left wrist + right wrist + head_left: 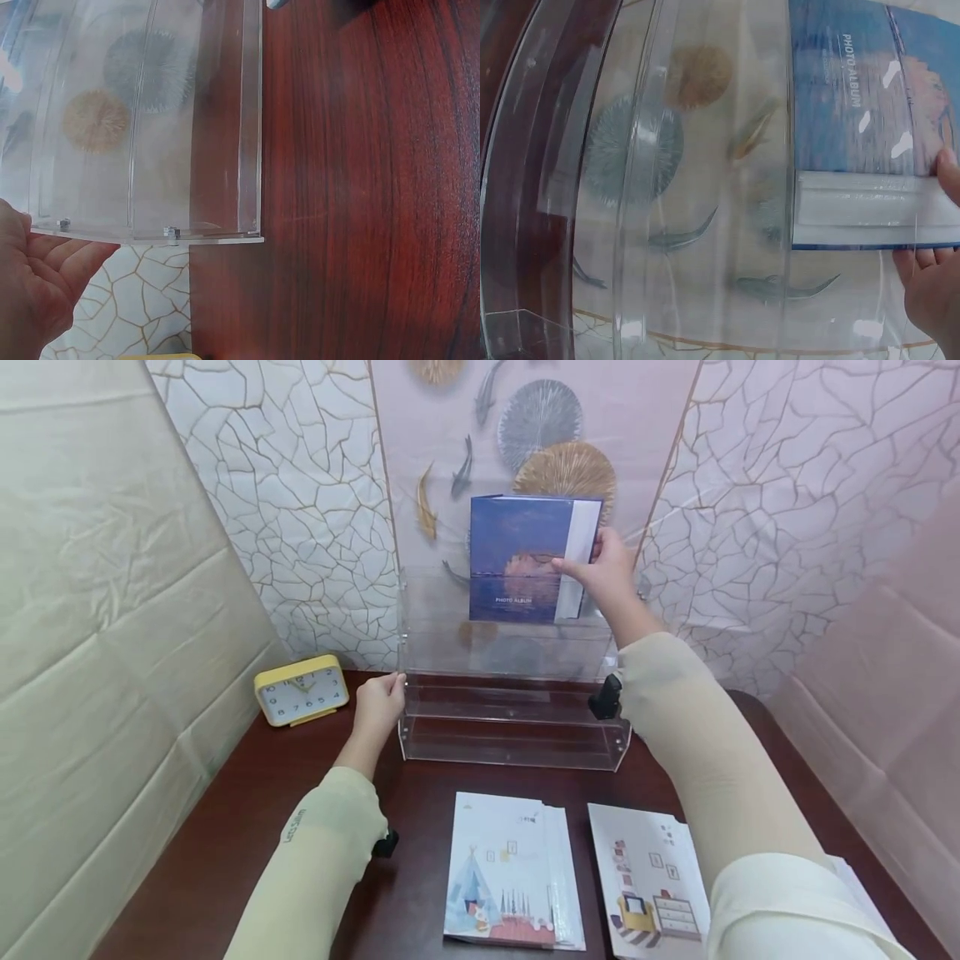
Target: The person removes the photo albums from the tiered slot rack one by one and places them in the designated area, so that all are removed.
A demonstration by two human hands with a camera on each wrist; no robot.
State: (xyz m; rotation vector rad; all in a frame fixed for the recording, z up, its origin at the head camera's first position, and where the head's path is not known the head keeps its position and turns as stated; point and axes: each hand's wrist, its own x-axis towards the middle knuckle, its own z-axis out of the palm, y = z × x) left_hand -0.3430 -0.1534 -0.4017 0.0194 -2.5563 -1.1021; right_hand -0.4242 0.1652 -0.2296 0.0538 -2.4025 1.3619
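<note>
A blue photo album (519, 560) with a seascape cover and a white band down its right side is upright at the top of a clear acrylic display rack (510, 747). My right hand (606, 570) grips the album's right edge, thumb on the front cover and fingers behind. In the right wrist view, the album's lower edge lines up with a clear tier edge. My left hand (379, 700) holds the rack's left side panel at its edge. The left wrist view shows the fingers (75, 259) on the panel's outer side, near small metal screws.
A yellow clock (302, 691) stands left of the rack on the dark red wooden table (217, 835). In front lie a pale album with a tent picture (498, 877) and another with a drawn dresser (648, 881), partly behind my right sleeve. Patterned walls enclose the table.
</note>
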